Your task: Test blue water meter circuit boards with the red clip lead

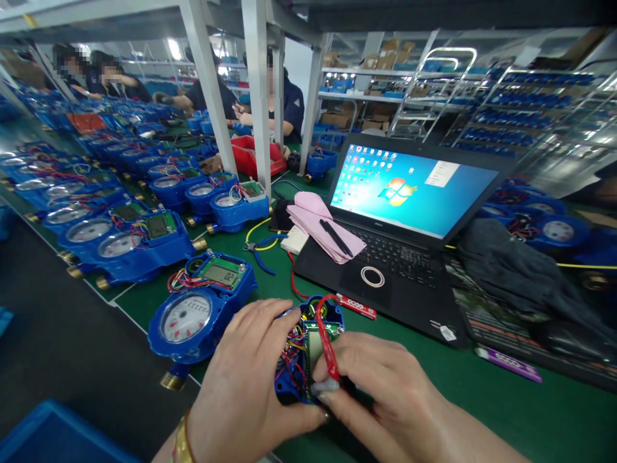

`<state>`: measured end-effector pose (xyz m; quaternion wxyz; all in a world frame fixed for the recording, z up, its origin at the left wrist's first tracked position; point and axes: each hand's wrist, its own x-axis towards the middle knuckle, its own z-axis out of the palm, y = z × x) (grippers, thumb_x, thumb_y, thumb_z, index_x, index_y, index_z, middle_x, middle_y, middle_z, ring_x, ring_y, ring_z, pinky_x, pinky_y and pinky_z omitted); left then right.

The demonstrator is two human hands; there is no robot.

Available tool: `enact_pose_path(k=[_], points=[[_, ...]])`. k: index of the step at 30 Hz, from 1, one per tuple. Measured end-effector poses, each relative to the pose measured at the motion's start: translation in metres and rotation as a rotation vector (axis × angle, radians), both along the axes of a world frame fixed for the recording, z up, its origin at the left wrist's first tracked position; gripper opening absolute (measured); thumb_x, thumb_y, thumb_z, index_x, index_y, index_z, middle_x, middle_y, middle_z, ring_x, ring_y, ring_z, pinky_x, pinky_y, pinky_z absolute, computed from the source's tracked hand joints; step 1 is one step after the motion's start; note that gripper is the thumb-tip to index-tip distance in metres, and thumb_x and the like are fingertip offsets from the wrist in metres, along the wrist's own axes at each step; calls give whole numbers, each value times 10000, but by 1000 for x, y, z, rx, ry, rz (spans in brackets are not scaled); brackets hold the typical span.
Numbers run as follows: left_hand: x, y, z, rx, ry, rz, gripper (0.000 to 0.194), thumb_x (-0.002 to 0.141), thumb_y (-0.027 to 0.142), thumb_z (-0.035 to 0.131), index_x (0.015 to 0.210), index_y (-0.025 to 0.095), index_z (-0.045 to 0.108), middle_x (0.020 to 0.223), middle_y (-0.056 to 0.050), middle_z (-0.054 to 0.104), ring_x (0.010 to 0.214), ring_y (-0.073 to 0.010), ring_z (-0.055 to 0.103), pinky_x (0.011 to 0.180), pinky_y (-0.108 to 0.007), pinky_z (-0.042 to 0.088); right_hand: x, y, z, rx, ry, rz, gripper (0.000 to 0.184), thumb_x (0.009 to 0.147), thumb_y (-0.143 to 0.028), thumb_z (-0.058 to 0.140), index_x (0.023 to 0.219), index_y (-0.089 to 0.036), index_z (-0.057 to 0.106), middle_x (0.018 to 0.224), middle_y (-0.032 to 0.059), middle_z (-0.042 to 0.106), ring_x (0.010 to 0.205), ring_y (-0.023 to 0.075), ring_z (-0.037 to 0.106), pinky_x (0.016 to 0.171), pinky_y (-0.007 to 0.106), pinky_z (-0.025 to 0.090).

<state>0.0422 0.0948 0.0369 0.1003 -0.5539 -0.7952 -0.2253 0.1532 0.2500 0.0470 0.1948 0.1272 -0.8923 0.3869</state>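
Note:
My left hand (245, 379) is wrapped round an opened blue water meter (283, 386), steadying it on the green bench. Thin coloured wires (293, 350) and a green circuit board with a small display (314, 344) show inside its housing. In the fingers of my right hand (385, 386) is the end of a red cable (326, 337), with a greyish tip at the board's lower edge. Whether that tip touches the board is hidden by my fingers. Just left of my left hand stands another water meter (187, 318), its display lit.
A laptop (395, 257) stands behind my hands, with pink cloth (321, 225) and black pens on it. Blue-handled pliers (263, 247) lie near rows of meters (120, 244). A purple marker (511, 365) lies at right. Several people work across the bench beyond metal posts (255, 96).

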Motion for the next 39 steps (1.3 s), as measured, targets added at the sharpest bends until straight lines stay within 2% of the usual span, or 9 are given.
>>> enact_pose_path(k=[39], points=[[-1,0,2,-35,4,-12,739,561,449,736,1176,127,483,1164,-151,567,1086,-314,534,900,-502,491,-1,-1,0,-7,-58,5,92,846,-86,486,830,-138,560,737,48,598,673,154,538,603,273,418]])
